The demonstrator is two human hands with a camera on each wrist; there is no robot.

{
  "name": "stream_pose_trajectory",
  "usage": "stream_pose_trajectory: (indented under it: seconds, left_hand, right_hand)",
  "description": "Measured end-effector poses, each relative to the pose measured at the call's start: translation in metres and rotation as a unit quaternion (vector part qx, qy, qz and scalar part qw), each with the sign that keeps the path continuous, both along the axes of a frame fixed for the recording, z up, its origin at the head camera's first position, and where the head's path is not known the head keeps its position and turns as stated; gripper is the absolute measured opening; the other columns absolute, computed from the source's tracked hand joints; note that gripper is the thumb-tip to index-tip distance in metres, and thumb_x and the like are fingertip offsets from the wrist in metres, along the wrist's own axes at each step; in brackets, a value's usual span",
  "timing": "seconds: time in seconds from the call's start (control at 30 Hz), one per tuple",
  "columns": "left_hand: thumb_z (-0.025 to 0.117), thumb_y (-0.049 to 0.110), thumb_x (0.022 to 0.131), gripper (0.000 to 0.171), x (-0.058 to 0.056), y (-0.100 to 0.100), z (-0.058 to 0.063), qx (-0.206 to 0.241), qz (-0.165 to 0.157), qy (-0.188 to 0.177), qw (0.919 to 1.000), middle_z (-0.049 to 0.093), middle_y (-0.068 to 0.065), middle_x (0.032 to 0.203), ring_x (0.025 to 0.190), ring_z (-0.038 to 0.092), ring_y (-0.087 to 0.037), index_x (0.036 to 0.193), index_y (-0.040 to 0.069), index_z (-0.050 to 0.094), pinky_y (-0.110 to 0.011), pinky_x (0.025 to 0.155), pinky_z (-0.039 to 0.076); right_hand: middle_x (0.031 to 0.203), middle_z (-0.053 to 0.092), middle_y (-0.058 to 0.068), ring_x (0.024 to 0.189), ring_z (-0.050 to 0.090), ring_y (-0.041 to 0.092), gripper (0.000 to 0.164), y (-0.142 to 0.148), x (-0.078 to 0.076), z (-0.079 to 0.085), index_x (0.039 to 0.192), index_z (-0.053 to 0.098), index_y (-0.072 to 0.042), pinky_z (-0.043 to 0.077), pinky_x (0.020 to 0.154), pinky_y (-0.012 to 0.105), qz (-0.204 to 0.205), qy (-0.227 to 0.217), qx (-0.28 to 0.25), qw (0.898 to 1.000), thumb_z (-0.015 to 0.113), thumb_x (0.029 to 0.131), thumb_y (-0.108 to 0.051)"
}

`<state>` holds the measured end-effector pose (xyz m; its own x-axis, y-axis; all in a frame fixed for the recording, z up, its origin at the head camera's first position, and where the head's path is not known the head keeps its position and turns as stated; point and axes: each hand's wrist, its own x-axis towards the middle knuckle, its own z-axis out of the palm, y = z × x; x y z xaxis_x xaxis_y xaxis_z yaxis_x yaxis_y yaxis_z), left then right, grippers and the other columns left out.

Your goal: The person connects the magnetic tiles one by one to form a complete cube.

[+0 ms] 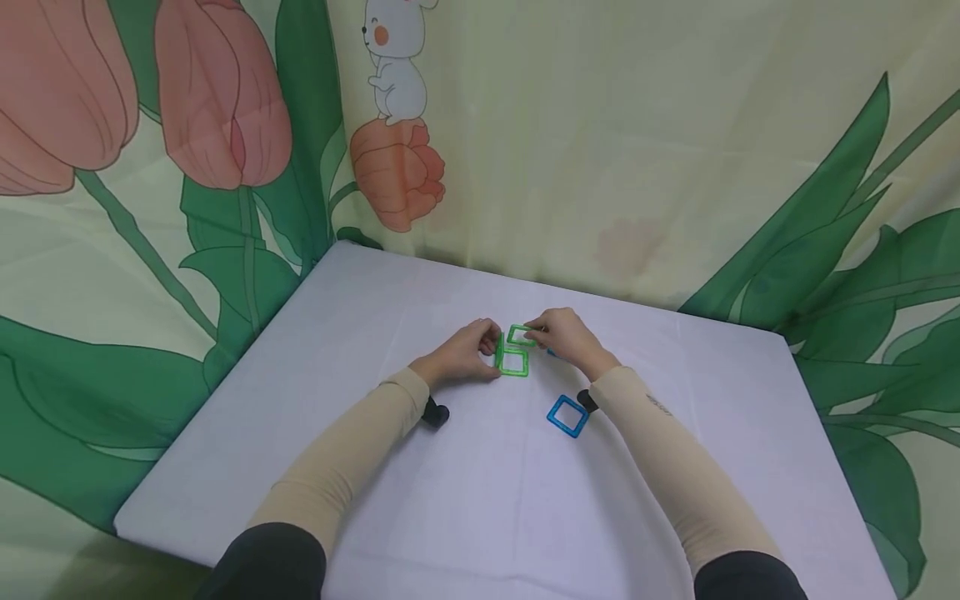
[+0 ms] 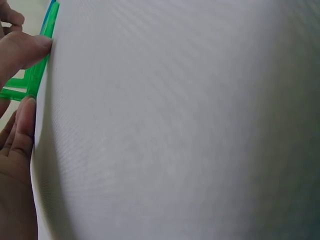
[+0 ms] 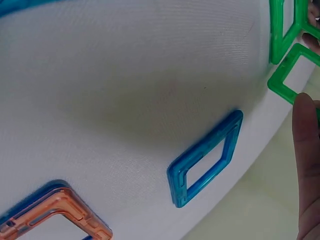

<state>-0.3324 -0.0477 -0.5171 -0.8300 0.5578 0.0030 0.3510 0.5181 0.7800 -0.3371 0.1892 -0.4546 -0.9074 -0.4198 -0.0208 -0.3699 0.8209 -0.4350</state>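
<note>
Two green square magnetic tiles meet at an edge on the table: one lies flat (image 1: 514, 374), the other stands upright (image 1: 500, 350). My left hand (image 1: 461, 352) holds them from the left; the left wrist view has thumb and fingers against the green frame (image 2: 36, 75). Just behind, my right hand (image 1: 567, 337) pinches a third green square tile (image 1: 512, 335) by its right side. In the right wrist view this held tile (image 3: 281, 89) is tilted, close beside the joined pair (image 3: 276, 50).
A blue square tile (image 1: 567, 416) lies on the white table (image 1: 480, 500) nearer the front. The right wrist view also has a blue tile (image 3: 200, 152), an orange tile (image 3: 65, 200) over a blue one, and a blue edge (image 3: 20, 5). A patterned curtain (image 1: 562, 167) hangs behind.
</note>
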Motion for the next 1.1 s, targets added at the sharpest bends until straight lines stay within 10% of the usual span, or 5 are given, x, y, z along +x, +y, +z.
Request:
stream_pose_trajectory:
  seconds: [1.1]
  left_hand:
    - [0.088,0.014,0.079,0.072,-0.002,0.001,0.001,-0.005,0.007,-0.006,0.9999,0.062,-0.006,0.125,0.106,0.062,-0.016,0.141,0.004,0.052,-0.025,0.096,0.055]
  right_hand:
    - [0.108,0.077,0.012,0.083,0.072,0.017,0.026,-0.012,-0.006,-0.001,0.121,0.076,-0.003,0.060,0.076,0.031,0.037,-0.031,0.004,0.999,0.070,0.099,-0.016]
